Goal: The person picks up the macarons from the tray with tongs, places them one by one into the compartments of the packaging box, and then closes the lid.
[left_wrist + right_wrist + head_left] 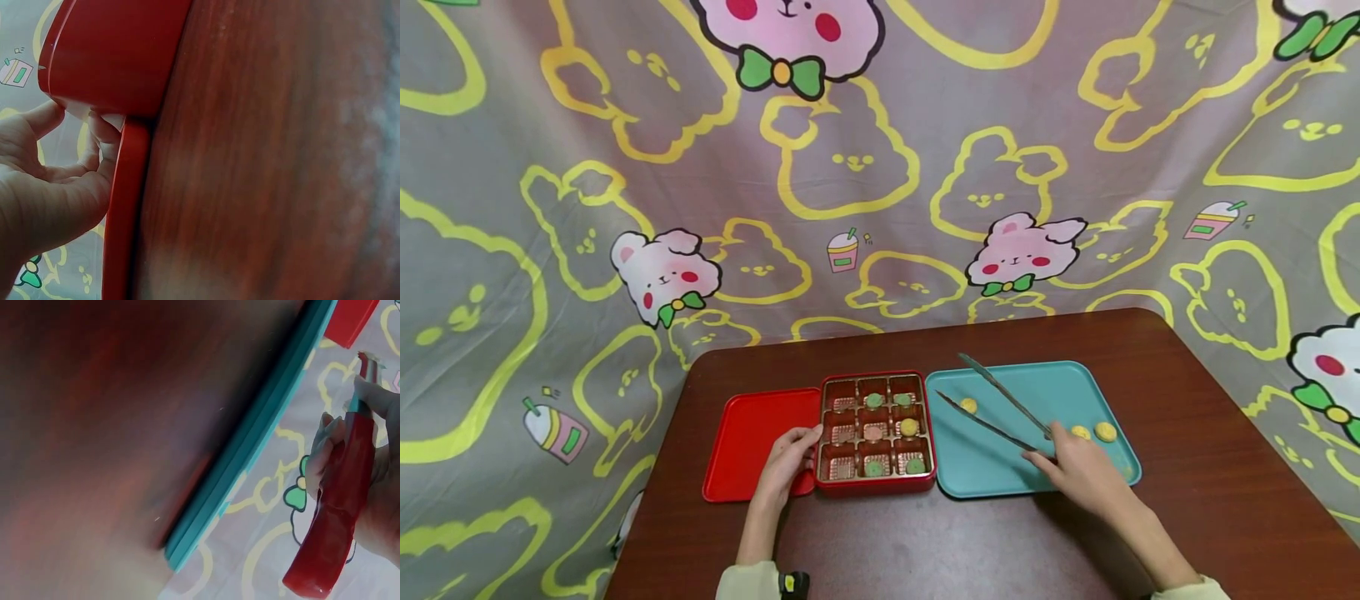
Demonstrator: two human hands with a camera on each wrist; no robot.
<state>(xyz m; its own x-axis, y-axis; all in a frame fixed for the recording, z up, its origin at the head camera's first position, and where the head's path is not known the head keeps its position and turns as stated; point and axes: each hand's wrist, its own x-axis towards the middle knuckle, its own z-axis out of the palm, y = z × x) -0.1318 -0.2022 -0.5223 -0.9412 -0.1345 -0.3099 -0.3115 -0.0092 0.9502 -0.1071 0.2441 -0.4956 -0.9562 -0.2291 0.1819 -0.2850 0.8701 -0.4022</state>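
My left hand (792,458) touches the left wall of a red box (876,486) with its fingertips. The wall and fingers also show in the left wrist view. Inside the box, a divided insert carries several green cookies, a pink cookie (872,432) and a yellow cookie (909,427). My right hand (1081,471) grips a pair of tongs (1000,429) over the teal tray (1000,477). The tongs' arms are spread, pointing left and away. Another yellow cookie (968,406) lies between them. In the right wrist view, a red handle (340,506) runs along my palm.
On the teal tray's right side, close to my right hand, lie two yellow cookies (1105,432). A flat red tray (760,442) sits left of the box. Everything stands on a brown wooden table (1180,400), with a patterned cloth (880,192) hanging behind it.
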